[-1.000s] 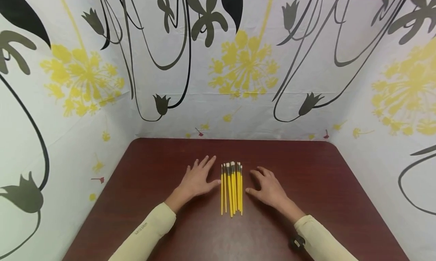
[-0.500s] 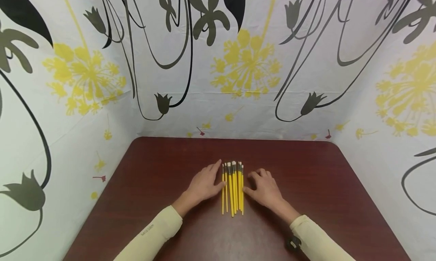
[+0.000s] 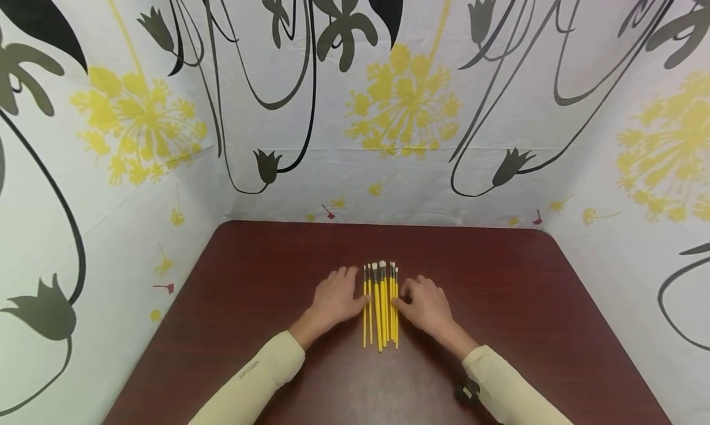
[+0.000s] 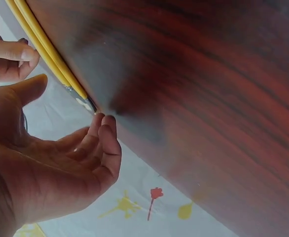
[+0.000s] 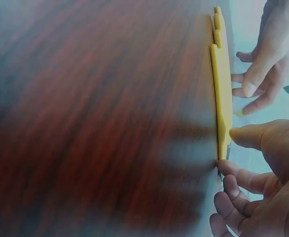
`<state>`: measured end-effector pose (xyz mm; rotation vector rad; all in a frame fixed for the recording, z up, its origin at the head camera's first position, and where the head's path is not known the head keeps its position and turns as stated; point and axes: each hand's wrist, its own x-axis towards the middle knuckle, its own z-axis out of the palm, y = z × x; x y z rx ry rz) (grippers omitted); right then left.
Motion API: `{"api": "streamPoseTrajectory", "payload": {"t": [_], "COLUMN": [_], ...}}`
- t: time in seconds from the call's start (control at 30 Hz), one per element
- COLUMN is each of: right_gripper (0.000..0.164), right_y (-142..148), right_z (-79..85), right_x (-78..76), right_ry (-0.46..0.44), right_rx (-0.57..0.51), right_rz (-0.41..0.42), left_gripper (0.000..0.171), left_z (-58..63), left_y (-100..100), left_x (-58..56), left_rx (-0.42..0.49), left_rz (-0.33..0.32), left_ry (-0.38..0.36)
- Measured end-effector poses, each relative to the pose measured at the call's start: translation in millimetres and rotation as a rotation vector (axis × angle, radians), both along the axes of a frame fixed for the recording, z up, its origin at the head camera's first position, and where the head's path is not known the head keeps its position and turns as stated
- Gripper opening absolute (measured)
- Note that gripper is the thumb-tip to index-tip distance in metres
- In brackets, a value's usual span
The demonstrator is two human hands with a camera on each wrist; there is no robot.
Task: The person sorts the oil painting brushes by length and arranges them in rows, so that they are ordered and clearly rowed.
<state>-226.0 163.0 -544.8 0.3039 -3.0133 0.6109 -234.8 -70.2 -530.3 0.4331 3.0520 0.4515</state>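
Observation:
Several yellow paintbrushes (image 3: 378,308) with dark ferrules and pale bristles lie side by side on the dark red-brown table, bristles toward the far edge. My left hand (image 3: 334,299) is at their left side, its thumb over the leftmost brushes. In the left wrist view that hand's fingers (image 4: 107,143) bend loosely near the bristle ends. My right hand (image 3: 427,305) is at the right side, thumb by the rightmost brush. The right wrist view shows the right index fingertip (image 5: 226,167) beside the brush row, with a gap between it and the thumb. Exact contact is hard to tell.
The table's (image 3: 499,265) far edge meets a white cloth wall (image 3: 333,123) printed with grey tulips and yellow flowers. Similar walls rise at left and right. A small dark device (image 3: 468,389) sits under the right wrist.
Both hands have moved inward toward the paintbrushes, and the left fingers have drawn in from a wide spread. The paintbrushes keep about the same layout; the view has shifted slightly.

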Motion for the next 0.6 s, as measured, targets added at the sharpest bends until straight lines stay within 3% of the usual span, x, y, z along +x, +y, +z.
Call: {"api": "streamPoseTrajectory", "payload": {"t": [0.27, 0.6], "right_gripper": [0.033, 0.031], "right_y": [0.4, 0.3], "right_z": [0.7, 0.0], "right_x": [-5.0, -5.7], "right_ry": [-0.009, -0.007], "right_rx": [0.016, 0.016], "right_rz": [0.011, 0.021], "left_gripper": [0.039, 0.038], "left_z": [0.2, 3.3], "left_y": [5.8, 10.2], "left_x": [-5.3, -7.8], "left_rx": [-0.019, -0.09], "left_rz": [-0.01, 0.008], "left_ry": [-0.035, -0.079]}}
